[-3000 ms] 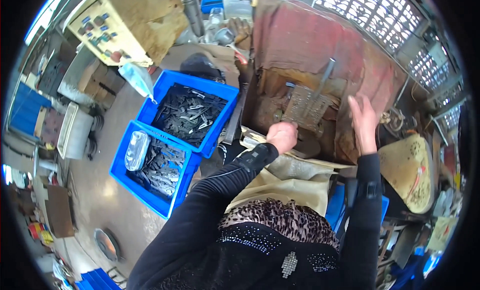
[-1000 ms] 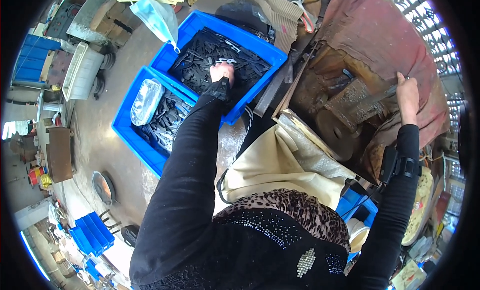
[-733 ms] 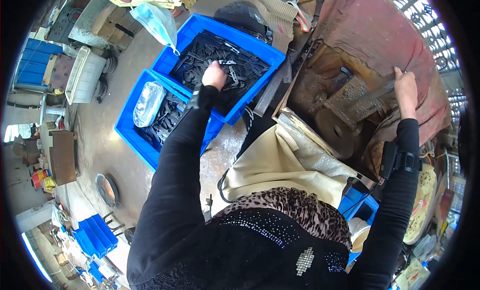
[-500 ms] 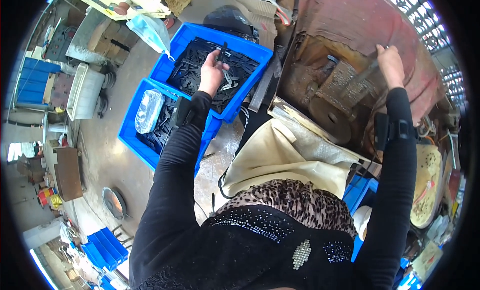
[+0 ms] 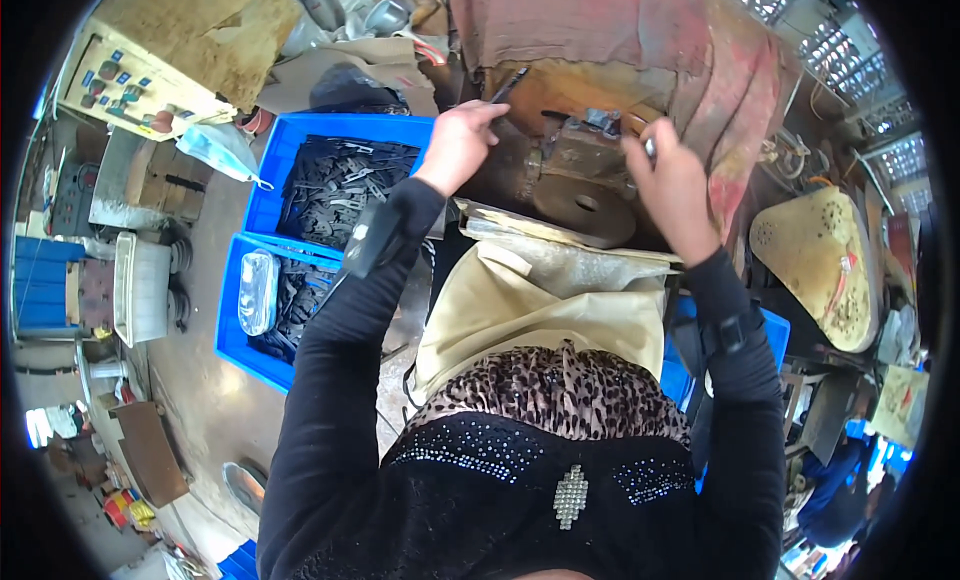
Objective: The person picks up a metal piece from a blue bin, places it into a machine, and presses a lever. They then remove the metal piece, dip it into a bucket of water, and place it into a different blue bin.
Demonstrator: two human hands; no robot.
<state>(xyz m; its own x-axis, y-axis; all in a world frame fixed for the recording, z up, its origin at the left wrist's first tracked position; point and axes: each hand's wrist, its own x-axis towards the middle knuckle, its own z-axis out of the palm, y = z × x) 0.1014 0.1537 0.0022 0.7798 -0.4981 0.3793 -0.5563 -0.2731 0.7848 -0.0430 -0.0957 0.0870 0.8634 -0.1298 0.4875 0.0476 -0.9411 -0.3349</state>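
Beyond and left of the metal block [image 5: 585,155], a slim dark strip [image 5: 514,84] is pinched by the nearly closed left hand [image 5: 462,146], long axis slanting away rightward, while a grey rod [image 5: 650,148] is enclosed by the nearer, curled right hand [image 5: 676,188]

Bright latticework [image 5: 838,62] blazed away at upper right! Over on the left, the grey-brown floor [image 5: 190,365] gleamed in patches
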